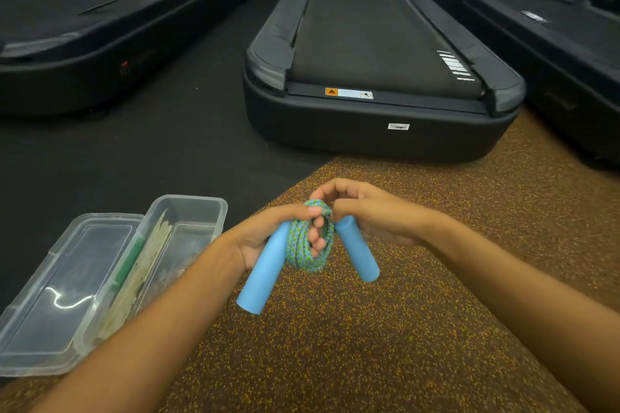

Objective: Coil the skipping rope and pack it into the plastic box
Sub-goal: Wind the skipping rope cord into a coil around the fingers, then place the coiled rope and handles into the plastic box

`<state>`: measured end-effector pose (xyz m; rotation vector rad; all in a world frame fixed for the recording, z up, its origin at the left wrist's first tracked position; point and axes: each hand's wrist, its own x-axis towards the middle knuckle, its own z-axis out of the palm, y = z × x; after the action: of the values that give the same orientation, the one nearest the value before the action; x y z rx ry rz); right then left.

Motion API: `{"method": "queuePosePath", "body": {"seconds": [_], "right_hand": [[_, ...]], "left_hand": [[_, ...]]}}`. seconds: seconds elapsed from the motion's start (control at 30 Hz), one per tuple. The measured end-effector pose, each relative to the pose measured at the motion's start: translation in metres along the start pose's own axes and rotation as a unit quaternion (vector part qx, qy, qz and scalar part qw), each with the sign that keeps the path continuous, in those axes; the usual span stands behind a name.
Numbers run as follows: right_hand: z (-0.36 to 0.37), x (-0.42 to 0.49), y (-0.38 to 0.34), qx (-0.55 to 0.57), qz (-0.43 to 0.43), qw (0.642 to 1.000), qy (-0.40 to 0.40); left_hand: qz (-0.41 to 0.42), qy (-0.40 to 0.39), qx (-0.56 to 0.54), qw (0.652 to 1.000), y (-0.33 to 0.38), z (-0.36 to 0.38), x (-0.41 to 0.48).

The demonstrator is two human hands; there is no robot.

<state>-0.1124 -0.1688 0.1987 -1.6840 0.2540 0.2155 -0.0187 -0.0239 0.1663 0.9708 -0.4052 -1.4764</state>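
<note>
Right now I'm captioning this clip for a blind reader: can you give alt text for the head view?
Two hands hold a coiled blue-green skipping rope above speckled flooring: the left hand grips the coil and one blue handle, the right hand pinches its top. An open clear plastic box lies to the left, treadmills behind.

Under me the floor is in two parts: speckled brown rubber matting (385, 329) and, beyond it to my left, plain black flooring (174, 131). My clear plastic box (188, 211) lies open on the black part, its lid (63, 282) flat beside it. Three treadmills stand ahead, the middle treadmill (379, 54) touching the brown edge.
</note>
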Motion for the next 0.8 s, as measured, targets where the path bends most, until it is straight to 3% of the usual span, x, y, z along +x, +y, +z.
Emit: {"method": "queuePosePath", "body": {"seconds": [0.4,0.6,0.8], "right_hand": [[0.016,0.008,0.011,0.081,0.021,0.996,-0.018],[0.018,0.009,0.016,0.04,0.046,0.998,0.029],[0.015,0.012,0.017,0.039,0.074,0.995,0.06]], "left_hand": [[0.014,0.042,-0.041,0.998,-0.003,-0.01,-0.003],[-0.021,0.034,0.039,0.998,-0.002,-0.018,-0.002],[-0.024,0.074,0.151,0.985,0.004,-0.026,0.001]]}}
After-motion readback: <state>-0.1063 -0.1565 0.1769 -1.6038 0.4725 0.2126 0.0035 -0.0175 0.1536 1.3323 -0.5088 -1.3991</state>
